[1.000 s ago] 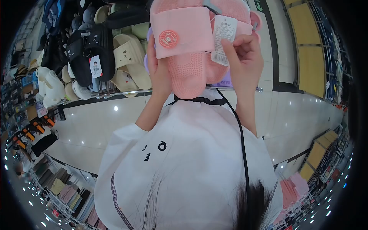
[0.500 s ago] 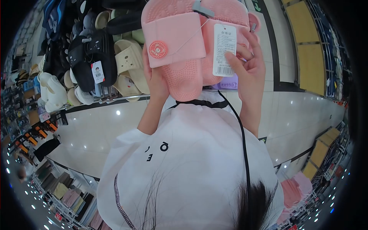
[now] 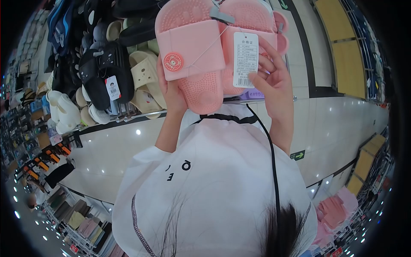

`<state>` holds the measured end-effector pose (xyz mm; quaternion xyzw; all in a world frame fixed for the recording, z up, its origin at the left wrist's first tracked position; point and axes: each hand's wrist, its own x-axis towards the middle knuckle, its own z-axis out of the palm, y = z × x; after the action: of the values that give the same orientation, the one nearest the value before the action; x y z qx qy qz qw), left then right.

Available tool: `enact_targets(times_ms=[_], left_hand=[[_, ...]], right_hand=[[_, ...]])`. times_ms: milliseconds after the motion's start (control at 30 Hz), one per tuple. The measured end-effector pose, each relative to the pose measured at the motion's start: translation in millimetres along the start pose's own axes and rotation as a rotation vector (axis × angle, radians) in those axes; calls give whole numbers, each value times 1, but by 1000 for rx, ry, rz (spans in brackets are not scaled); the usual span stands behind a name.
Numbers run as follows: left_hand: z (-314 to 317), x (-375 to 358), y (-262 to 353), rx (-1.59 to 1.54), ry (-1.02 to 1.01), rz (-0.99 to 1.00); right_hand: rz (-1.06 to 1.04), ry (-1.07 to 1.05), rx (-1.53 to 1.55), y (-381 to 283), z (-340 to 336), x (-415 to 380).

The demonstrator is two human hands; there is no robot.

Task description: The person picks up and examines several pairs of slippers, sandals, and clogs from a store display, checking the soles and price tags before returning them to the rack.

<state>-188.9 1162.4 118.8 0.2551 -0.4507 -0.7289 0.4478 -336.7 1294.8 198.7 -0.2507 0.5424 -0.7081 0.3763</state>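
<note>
Shop aisle, pale tiled floor (image 3: 128, 143), footwear rack at upper left: black slippers (image 3: 102, 75), beige slippers (image 3: 147, 75), white clogs (image 3: 64, 111) above the metal rail (image 3: 124, 118). Pink slippers (image 3: 201, 47) sit at top centre, in front of the wearer's white top (image 3: 222, 180), joined by a grey clip (image 3: 221, 16). Purple item (image 3: 253, 93) is partly visible behind them. Cannot tell if the rack takes any of the pair's weight.

Left hand (image 3: 172, 94) grasps the near-left slipper by its outer edge; fingers underneath are mostly hidden. Right hand (image 3: 277, 85) pinches the white tag (image 3: 245, 53) by its lower right edge, thumb on the front, index spread upward, some fingertips hidden behind.

Delta vs a second ago: tag goes from tilted to near upright, thumb shifts from over the print to beside the barcode (image 3: 242, 80). Clip shows more, and a thin string (image 3: 207, 53) now crosses the strap. My read: tag is better placed for reading, text table nearly unobstructed. Slippers stay in the left hand throughout.
</note>
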Motion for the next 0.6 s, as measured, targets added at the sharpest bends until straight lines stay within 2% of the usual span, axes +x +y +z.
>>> enact_targets(times_ms=[167, 267, 333, 367, 433, 600], left_hand=[[-1, 3, 1, -16, -20, -23], [2, 2, 5, -2, -1, -44], [6, 1, 9, -2, 34, -52], [4, 2, 8, -2, 29, -53], [-2, 3, 5, 100, 64, 31], [-1, 3, 14, 215, -32, 176]], right_hand=[[-10, 8, -25, -2, 7, -4], [-112, -58, -42, 3, 6, -5], [-396, 27, -636, 12, 3, -5], [-398, 32, -637, 12, 5, -5], [-466, 161, -874, 12, 8, -4], [-481, 305, -846, 27, 6, -1]])
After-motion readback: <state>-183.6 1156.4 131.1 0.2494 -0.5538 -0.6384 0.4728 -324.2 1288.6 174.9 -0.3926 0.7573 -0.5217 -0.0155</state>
